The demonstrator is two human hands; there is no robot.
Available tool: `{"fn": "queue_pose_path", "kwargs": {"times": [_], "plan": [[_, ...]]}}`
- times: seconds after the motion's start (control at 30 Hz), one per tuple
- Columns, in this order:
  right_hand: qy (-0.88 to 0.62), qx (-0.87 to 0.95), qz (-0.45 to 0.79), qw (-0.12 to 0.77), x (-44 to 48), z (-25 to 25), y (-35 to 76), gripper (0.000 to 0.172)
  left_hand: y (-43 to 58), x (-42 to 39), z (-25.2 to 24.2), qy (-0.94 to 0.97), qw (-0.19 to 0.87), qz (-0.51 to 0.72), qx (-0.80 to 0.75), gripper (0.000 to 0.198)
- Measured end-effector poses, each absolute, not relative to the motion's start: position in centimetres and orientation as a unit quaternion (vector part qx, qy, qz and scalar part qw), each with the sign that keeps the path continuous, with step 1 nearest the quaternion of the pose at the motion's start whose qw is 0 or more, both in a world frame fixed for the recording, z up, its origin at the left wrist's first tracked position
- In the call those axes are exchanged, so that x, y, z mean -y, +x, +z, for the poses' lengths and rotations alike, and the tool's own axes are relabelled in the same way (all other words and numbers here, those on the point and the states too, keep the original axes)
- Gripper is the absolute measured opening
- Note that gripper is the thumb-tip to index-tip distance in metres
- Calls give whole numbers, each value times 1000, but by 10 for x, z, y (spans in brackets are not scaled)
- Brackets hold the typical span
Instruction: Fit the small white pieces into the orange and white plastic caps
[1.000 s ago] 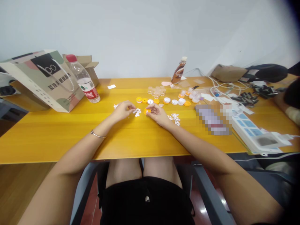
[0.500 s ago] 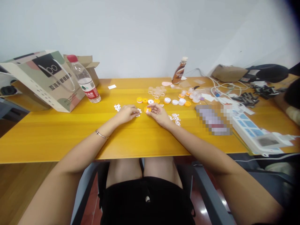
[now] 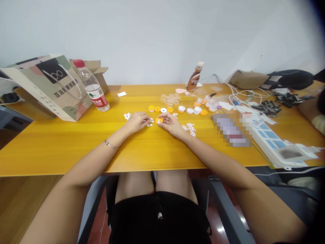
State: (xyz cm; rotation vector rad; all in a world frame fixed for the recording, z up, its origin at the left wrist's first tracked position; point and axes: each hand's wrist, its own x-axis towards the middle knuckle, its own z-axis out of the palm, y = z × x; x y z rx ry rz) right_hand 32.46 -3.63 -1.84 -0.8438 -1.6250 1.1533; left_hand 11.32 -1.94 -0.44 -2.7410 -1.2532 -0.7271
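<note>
My right hand rests on the yellow table and pinches a small orange cap between thumb and fingers. My left hand lies just left of it, fingers curled over a little pile of small white round pieces; whether it grips one is hidden. A row of orange and white caps lies just beyond both hands. More white cut-out pieces sit right of my right wrist, and a few lie left of my left hand.
A paper gift bag, a water bottle and a cardboard box stand at the back left. A brown drink bottle stands at the back. Clear cups, cables, a power strip and another person's arm fill the right side.
My left hand has slid a little right, onto the white pieces and closer to my right hand. My right hand has kept the orange cap in about the same spot.
</note>
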Motion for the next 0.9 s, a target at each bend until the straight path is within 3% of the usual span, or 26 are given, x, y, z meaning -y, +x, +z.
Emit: {"fn": "queue_pose_path", "kwargs": {"times": [0.17, 0.37, 0.47, 0.9], "plan": [[-336, 663, 483, 462, 36, -20, 325, 29, 115, 27, 2, -871, -25, -263, 414, 19], [-329, 666, 494, 452, 38, -19, 326, 31, 121, 30, 0, -773, -315, -349, 426, 26], [-328, 672, 494, 444, 37, -18, 326, 30, 123, 30, -1, -731, -389, -379, 412, 30], [-335, 673, 481, 451, 34, -20, 327, 27, 128, 34, 4, -708, -385, -395, 441, 19]]}}
